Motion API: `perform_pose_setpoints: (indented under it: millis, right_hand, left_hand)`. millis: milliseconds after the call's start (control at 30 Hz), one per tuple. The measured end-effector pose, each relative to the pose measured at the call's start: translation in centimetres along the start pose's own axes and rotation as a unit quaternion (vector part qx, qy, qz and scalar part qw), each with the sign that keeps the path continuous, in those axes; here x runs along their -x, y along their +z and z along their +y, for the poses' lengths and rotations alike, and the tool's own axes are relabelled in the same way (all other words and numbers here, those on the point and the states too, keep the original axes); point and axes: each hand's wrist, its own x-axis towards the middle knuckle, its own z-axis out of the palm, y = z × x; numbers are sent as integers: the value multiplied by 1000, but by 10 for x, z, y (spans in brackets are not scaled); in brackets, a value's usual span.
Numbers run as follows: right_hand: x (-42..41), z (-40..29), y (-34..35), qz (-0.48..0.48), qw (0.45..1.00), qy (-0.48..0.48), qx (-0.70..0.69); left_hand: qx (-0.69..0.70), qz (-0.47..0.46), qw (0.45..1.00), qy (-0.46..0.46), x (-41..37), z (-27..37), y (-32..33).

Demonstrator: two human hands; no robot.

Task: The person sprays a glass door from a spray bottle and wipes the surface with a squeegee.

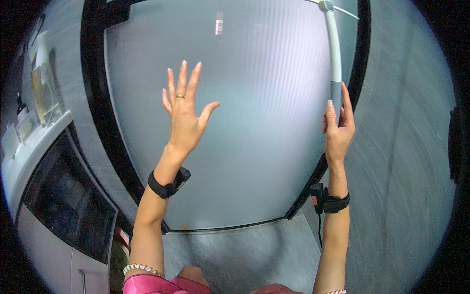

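My left hand (185, 110), with a gold-coloured ring on one finger, is spread in front of a frosted glass door panel (227, 154) in a black frame. It holds nothing; whether it touches the glass I cannot tell. My right hand (338, 128) grips the grey lower end of a long handle (334, 55), pale green above, near the panel's right edge. At the handle's top is a pale joint with a thin white bar running out on both sides, partly cut off by the picture's upper rim. Black straps with small devices circle both wrists.
At the left, a white countertop (31, 147) carries a clear pump bottle (47, 92) with yellowish contents and other small containers. Below it is a cabinet (51, 246) with a dark front panel. A grey wall (407, 147) stands at the right, grey floor (238, 253) below.
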Motion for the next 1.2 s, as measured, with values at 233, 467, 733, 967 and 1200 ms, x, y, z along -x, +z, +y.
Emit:
perform_pose_setpoints:
  millis: [233, 467, 733, 967, 1200]
  right_hand:
    - [-55, -32, 66, -29, 998, -12, -61]
    - [-112, -69, 162, -45, 991, -80, -98]
    - [-202, -131, 227, 51, 964, -260, -5]
    - [-289, -198, 256, 49, 984, -174, 1]
    - [-339, -201, 273, 79, 979, -178, 63]
  left_hand:
    - [-126, 116, 985, -28, -33, -100, -52]
    - [-255, 107, 955, -106, -59, -173, -73]
    - [-316, 79, 940, -106, -51, -179, -66]
    - [-306, 98, 941, -105, -53, -178, -66]
    - [-299, 113, 944, -86, -53, -180, -67]
